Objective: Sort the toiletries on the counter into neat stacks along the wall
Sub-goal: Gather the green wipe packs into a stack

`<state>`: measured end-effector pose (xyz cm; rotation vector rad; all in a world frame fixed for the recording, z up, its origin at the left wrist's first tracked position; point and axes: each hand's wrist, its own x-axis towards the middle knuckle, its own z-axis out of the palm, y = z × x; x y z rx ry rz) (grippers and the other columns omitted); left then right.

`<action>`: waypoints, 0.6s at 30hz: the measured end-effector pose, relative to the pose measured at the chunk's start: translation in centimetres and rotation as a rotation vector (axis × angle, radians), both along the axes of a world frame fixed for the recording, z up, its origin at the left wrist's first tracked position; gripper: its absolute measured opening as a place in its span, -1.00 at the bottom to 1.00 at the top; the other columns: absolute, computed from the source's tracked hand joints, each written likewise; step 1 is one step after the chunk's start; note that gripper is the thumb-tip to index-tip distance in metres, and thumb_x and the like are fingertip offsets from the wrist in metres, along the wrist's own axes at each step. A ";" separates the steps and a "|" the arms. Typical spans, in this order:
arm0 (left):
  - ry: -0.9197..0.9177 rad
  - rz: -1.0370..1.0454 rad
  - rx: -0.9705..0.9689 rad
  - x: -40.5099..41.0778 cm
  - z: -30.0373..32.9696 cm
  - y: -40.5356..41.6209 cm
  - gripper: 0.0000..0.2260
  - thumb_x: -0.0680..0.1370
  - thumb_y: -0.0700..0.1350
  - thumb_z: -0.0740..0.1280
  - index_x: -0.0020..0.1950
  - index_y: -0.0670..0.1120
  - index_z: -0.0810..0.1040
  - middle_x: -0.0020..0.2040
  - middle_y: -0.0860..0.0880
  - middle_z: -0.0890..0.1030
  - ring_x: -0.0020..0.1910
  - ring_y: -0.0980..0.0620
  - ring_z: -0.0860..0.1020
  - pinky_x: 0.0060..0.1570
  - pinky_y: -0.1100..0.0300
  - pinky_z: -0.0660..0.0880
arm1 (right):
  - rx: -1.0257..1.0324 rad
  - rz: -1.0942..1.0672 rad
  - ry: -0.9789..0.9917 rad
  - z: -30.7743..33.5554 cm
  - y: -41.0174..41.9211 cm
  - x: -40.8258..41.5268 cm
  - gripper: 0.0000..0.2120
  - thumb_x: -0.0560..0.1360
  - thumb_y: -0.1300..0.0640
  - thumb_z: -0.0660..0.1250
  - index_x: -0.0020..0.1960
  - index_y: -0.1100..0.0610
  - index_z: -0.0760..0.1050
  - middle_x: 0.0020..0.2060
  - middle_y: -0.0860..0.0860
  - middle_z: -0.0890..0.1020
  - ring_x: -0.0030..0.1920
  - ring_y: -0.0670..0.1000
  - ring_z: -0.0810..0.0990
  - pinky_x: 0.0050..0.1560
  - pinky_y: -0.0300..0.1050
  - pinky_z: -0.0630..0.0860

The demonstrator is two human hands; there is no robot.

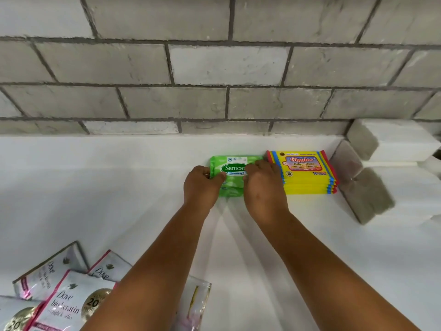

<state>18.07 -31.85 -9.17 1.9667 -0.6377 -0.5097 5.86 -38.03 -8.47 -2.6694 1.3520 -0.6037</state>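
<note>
In the middle of the frame, both hands held the green Sanicare wipes packs on the white counter, close to the tiled wall. The left hand had its grip curled around the left edge of the packs, and the right hand gripped the right edge. Just to the right stood a stack of yellow Giggles wipes, almost touching the green packs. In the lower left of the frame, several Dove sachets lay loosely, overlapping each other. Grey blocks stood at the right.
</note>
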 end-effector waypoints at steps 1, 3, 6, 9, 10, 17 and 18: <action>0.004 0.008 -0.006 -0.1 0.1 0.1 -0.72 0.46 0.03 0.45 0.06 -0.05 0.49 -0.07 -0.02 0.60 -0.06 -0.04 0.58 -0.10 0.14 0.49 | -0.026 0.004 0.015 -0.1 0.3 -0.1 -0.84 0.43 0.25 0.33 0.00 0.20 0.57 -0.05 0.17 0.58 0.09 0.26 0.50 0.21 0.06 0.39; -0.010 -0.009 -0.040 -0.2 -0.1 0.3 -0.62 0.45 0.04 0.45 0.21 0.01 0.46 0.01 0.00 0.59 -0.03 -0.01 0.59 -0.04 0.12 0.52 | -0.033 0.001 0.010 -0.2 1.0 -0.5 -0.82 0.45 0.20 0.37 0.04 0.20 0.58 -0.04 0.18 0.59 0.07 0.26 0.51 0.15 0.07 0.45; -0.053 -0.120 -0.085 -0.3 -0.6 1.1 -0.50 0.40 0.10 0.49 0.29 0.12 0.44 0.19 0.02 0.53 0.08 0.00 0.59 0.12 0.01 0.55 | 0.042 0.024 -0.001 -0.5 1.8 -1.3 -0.65 0.49 0.19 0.35 0.27 0.18 0.50 0.18 0.20 0.51 0.20 0.26 0.44 0.19 0.10 0.44; -0.114 -0.225 -0.056 -0.7 -1.1 2.2 -0.40 0.36 0.01 0.56 0.36 0.10 0.44 0.27 0.02 0.47 0.16 -0.01 0.55 0.19 0.02 0.51 | 0.123 0.065 0.007 -0.7 2.1 -1.9 -0.51 0.52 0.28 0.26 0.44 0.12 0.34 0.37 0.16 0.35 0.32 0.21 0.33 0.27 0.05 0.39; -0.146 -0.234 -0.053 -0.8 -1.3 2.5 -0.39 0.37 -0.04 0.55 0.38 0.08 0.44 0.27 0.01 0.48 0.16 -0.01 0.56 0.20 0.03 0.50 | 0.134 0.072 0.000 -0.7 2.1 -1.9 -0.49 0.52 0.29 0.24 0.46 0.11 0.31 0.40 0.15 0.32 0.34 0.20 0.30 0.28 0.04 0.38; -0.263 -0.190 -0.070 -1.3 -1.6 3.1 -0.47 0.46 -0.20 0.47 0.39 0.05 0.45 0.24 -0.02 0.54 0.14 -0.03 0.56 0.20 0.04 0.50 | 0.110 0.079 -0.062 -1.3 2.0 -2.0 -0.48 0.47 0.36 0.29 0.41 0.15 0.39 0.36 0.20 0.40 0.31 0.26 0.36 0.26 0.10 0.42; -0.274 -0.198 -0.066 -1.2 -1.7 3.0 -0.47 0.46 -0.19 0.46 0.40 0.05 0.44 0.24 -0.03 0.53 0.15 -0.03 0.56 0.21 0.06 0.49 | 0.102 0.078 -0.065 -1.4 2.1 -2.0 -0.48 0.45 0.37 0.31 0.41 0.17 0.40 0.34 0.22 0.41 0.30 0.28 0.37 0.26 0.12 0.42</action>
